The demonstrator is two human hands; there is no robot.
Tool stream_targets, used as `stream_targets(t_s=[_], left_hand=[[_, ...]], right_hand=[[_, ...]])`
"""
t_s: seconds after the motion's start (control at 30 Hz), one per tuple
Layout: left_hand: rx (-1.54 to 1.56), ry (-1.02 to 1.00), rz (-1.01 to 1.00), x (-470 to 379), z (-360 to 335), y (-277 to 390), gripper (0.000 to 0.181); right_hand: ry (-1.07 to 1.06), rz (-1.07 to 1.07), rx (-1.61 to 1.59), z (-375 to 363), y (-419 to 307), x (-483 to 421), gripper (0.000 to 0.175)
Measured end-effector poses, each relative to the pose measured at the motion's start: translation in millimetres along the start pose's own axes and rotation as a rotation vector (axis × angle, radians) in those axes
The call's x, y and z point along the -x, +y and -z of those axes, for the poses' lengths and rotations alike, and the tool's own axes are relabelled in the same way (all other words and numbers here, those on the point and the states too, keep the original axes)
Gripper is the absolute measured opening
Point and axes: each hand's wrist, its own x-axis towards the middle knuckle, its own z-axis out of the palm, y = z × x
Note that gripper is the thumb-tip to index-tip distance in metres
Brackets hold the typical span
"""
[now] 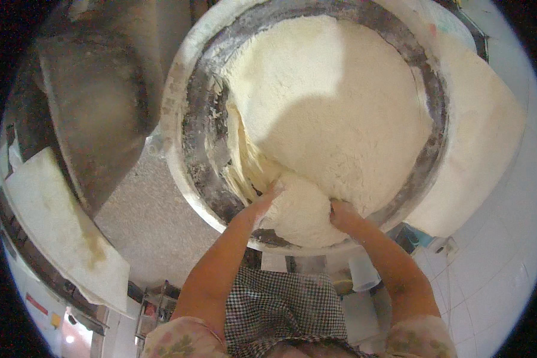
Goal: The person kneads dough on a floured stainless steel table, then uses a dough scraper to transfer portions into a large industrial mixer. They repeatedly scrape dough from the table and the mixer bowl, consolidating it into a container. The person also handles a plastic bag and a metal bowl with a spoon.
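A large mass of pale dough fills most of a wide round basin whose inner wall is smeared with dough and flour. Near the rim closest to me, my left hand grips the left edge of a folded lobe of the dough. Stretched, torn strands run up and left from beside that hand. At the lobe's right side, my right hand is curled against the dough, its fingertips partly sunk in and hidden. The lobe bulges between both hands and rests close to the near rim.
Left of the basin stands a large dark metal housing. A stained white board or cloth lies at the lower left. A pale sheet spreads beside the basin's right rim, near a tiled surface. A translucent container stands below the near rim.
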Motion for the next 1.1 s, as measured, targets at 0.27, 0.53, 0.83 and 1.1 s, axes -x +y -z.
stream_targets(t_s=[0.27, 0.53, 0.83, 1.1], left_hand=[[0.887, -0.199, -0.199, 1, -56, -31, 0.065], [0.95, -0.125, -0.022, 96, -78, -14, 0.056], [0.488, -0.222, -0.543, 299, -137, 41, 0.064], [0.548, -0.462, -0.974, 488, -170, 62, 0.071]], right_hand=[[0.047, -0.08, -0.655, -34, 27, -21, 0.035], [0.069, -0.104, -0.805, -54, -21, 53, 0.038], [0.161, -0.032, -0.699, -12, -97, 216, 0.041], [0.182, 0.033, -0.323, 81, -197, 384, 0.045]])
